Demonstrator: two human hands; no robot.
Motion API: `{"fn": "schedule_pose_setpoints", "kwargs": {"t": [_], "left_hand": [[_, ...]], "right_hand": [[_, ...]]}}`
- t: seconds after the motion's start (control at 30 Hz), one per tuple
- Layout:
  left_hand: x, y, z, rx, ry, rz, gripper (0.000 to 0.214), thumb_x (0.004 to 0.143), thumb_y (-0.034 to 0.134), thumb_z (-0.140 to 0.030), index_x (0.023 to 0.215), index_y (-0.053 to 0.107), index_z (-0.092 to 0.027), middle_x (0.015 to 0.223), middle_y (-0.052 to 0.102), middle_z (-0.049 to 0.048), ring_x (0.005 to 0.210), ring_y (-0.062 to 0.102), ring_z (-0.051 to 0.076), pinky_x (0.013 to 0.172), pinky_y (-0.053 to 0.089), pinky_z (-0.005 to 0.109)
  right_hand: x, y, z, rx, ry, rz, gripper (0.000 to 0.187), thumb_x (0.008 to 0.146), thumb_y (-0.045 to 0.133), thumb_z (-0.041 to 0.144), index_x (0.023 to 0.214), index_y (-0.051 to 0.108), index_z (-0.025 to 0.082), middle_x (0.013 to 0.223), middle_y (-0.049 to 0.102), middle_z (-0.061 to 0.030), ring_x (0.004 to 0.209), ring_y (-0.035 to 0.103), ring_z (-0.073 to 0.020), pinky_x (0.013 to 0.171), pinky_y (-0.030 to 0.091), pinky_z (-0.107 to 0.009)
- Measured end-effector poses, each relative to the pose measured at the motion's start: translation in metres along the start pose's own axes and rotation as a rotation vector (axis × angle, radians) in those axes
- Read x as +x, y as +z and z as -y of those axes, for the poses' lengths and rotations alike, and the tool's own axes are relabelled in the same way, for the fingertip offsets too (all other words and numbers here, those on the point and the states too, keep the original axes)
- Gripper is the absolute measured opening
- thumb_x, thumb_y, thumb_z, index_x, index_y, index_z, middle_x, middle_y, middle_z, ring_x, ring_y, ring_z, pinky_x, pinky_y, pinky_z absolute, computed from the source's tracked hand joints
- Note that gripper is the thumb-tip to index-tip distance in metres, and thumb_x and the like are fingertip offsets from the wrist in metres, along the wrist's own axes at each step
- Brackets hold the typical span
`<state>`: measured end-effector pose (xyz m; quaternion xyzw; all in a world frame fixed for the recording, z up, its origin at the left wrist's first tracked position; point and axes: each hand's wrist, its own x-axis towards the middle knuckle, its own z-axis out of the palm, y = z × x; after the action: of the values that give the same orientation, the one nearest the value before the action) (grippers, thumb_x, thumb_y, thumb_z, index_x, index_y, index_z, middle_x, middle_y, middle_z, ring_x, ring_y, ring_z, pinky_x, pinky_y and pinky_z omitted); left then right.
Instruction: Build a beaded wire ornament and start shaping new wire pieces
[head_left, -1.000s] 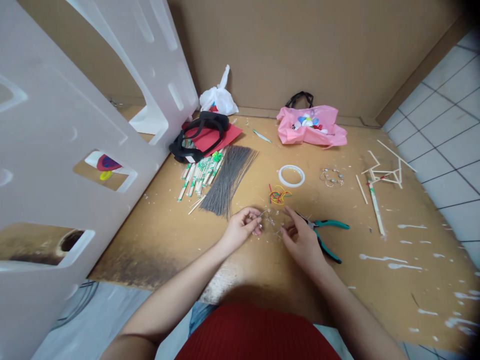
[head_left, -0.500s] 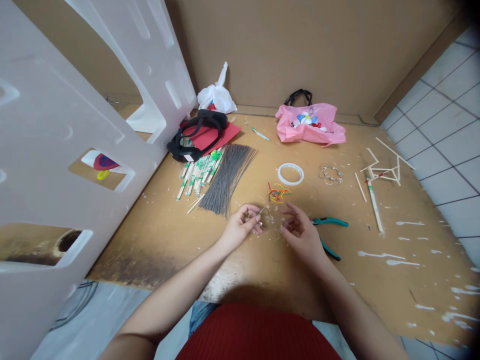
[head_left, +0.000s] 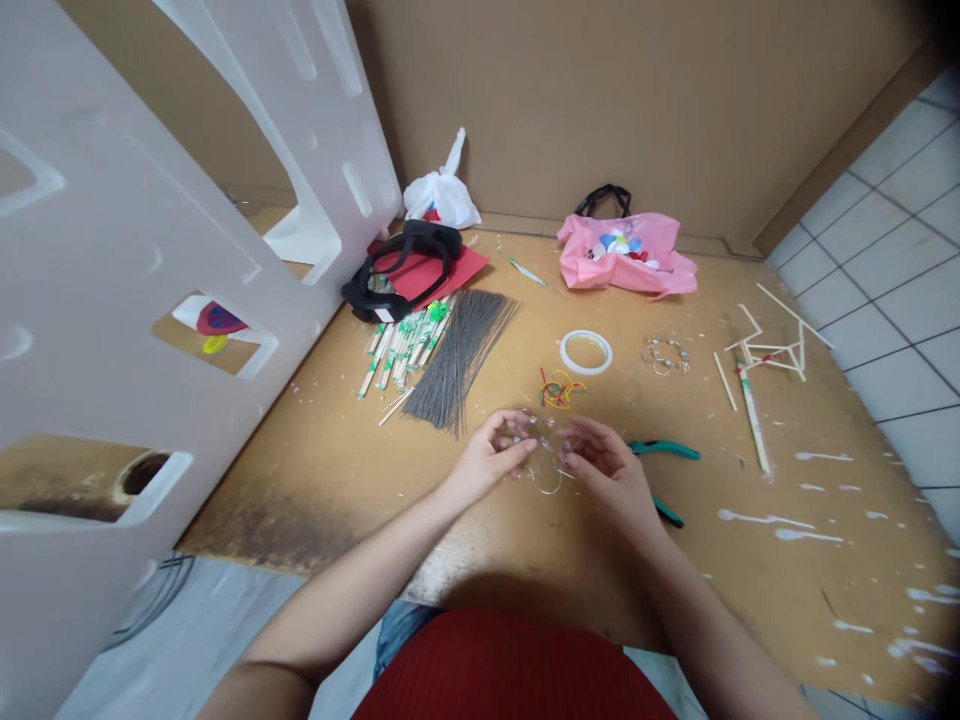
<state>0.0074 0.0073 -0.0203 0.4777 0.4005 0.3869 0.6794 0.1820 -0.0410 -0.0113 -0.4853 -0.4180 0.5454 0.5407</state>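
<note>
Between my hands is a thin wire ring with small clear beads, held a little above the table. My left hand pinches its left side between thumb and fingers. On the opposite side, my right hand has its fingers curled in on the wire. A fine loop of wire hangs below the beads. Pliers with teal handles lie by my right hand, partly hidden under it. Just beyond my hands is a small tangle of red, yellow and green strands.
A white tape ring and another beaded wire ring lie farther back. Grey wires, wrapped chopsticks and a black headset are at left. A pink bag stands behind; a stick frame lies right.
My left thumb has moved right across the beaded wire ring, and my hands are slightly closer together. The lower wire loop shows more clearly. The whole view has shifted slightly.
</note>
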Motion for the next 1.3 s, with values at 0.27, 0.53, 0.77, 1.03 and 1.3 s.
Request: {"fn": "schedule_pose_setpoints", "kwargs": {"t": [0.27,0.53,0.77,1.03,1.3], "left_hand": [[-0.002,0.0056,0.0019,0.262,0.07,-0.068,0.021,0.07,0.064,-0.029,0.073,0.048,-0.016,0.056,0.043,-0.007,0.049,0.038,0.005,0.048,0.031,0.016],[-0.0022,0.0037,0.0062,0.349,0.036,-0.066,0.022,0.072,0.06,-0.031,0.07,0.042,-0.018,0.05,0.038,-0.0088,0.043,0.036,0.006,0.043,0.029,0.017],[-0.0028,0.0021,0.0086,0.486,0.084,-0.098,0.018,0.074,0.057,-0.028,0.07,0.042,-0.018,0.051,0.038,-0.0084,0.046,0.034,0.006,0.046,0.027,0.018],[-0.0043,0.0022,0.0084,0.47,0.099,-0.087,0.019,0.074,0.057,-0.027,0.069,0.042,-0.018,0.05,0.038,-0.0088,0.045,0.035,0.006,0.046,0.026,0.017],[-0.0058,0.0008,0.0105,0.534,0.141,-0.109,0.018,0.076,0.056,-0.029,0.07,0.043,-0.018,0.051,0.038,-0.0086,0.046,0.035,0.006,0.046,0.027,0.017]], "right_hand": [[-0.0005,0.005,-0.0086,-0.138,-0.018,0.034,0.037,0.074,0.064,0.026,0.11,0.053,0.024,0.1,0.061,-0.0053,0.08,0.057,-0.0136,0.075,0.05,-0.032],[-0.0063,0.0082,-0.0075,-0.282,-0.095,0.072,0.04,0.078,0.057,0.024,0.116,0.048,0.025,0.105,0.061,-0.0076,0.084,0.058,-0.0161,0.075,0.049,-0.035],[-0.0033,0.0069,-0.007,-0.248,0.002,0.09,0.046,0.074,0.058,0.023,0.118,0.046,0.023,0.104,0.063,-0.0088,0.079,0.058,-0.015,0.071,0.047,-0.033],[0.0,0.0069,-0.0027,-0.152,0.179,0.154,0.046,0.069,0.06,0.024,0.114,0.048,0.022,0.098,0.067,-0.0075,0.079,0.062,-0.0162,0.067,0.048,-0.031],[0.0019,0.0053,0.001,-0.112,0.246,0.179,0.043,0.068,0.06,0.024,0.111,0.052,0.022,0.1,0.068,-0.0073,0.079,0.063,-0.0164,0.061,0.048,-0.029]]}}
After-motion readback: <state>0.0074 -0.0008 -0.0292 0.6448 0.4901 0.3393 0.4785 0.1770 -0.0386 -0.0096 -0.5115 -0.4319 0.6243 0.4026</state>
